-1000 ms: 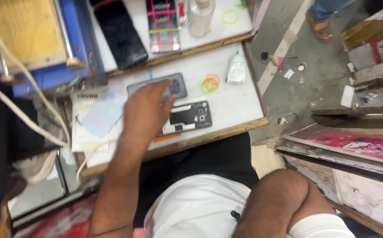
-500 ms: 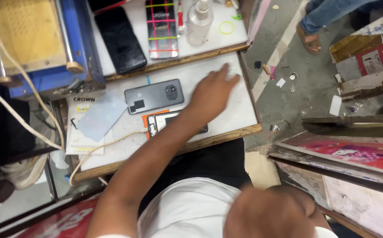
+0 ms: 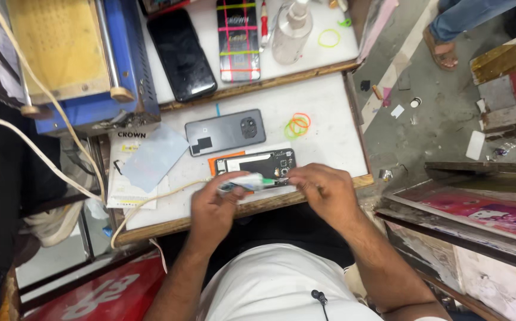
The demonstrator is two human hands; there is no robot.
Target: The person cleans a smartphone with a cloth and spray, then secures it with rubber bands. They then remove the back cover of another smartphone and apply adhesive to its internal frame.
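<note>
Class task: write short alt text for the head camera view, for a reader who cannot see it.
Seen from above, a person's left hand holds a small tube over an opened phone on a white worktable, the right hand at its tip. A grey phone back and rubber bands lie beyond.

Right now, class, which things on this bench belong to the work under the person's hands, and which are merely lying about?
In hand:
left hand holding a small glue tube
right hand at the tube's tip
opened phone beneath

Lying about:
grey back cover
rubber bands
black phone
spray bottle
blue machine
</note>
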